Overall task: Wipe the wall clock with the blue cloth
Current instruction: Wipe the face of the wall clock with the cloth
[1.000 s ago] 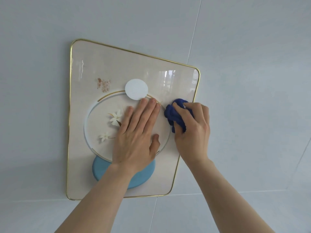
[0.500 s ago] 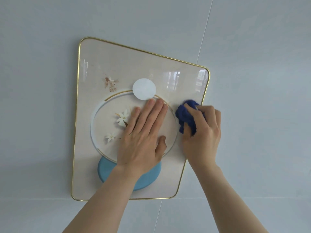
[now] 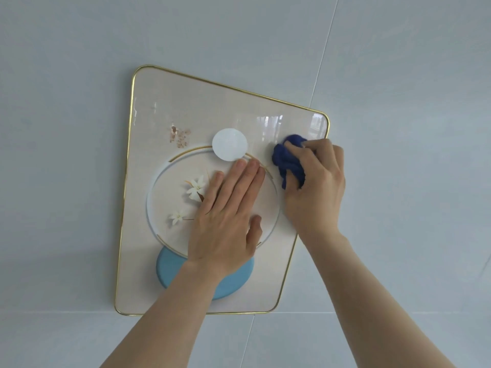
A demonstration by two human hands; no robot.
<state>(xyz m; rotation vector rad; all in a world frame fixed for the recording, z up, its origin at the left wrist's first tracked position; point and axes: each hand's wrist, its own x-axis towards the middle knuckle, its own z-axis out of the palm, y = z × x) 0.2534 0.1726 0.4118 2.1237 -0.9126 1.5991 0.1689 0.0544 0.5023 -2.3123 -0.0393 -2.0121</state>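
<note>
The wall clock (image 3: 164,107) is a cream rectangular panel with a thin gold rim, a round dial with white flowers, a white disc above it and a light blue disc below. It hangs on the grey wall. My left hand (image 3: 225,213) lies flat on the dial, fingers together, covering its right half. My right hand (image 3: 316,187) is closed on the bunched dark blue cloth (image 3: 288,160) and presses it against the panel near the upper right, just right of the dial.
Pale grey wall tiles (image 3: 398,75) surround the clock, with thin seams running up from its right corner and along below its bottom edge. Window reflections show on the glossy upper right of the panel.
My right hand with the cloth has slid upward along the clock's right side, toward the upper right corner. My left hand has stayed flat on the dial. The view has tilted slightly.
</note>
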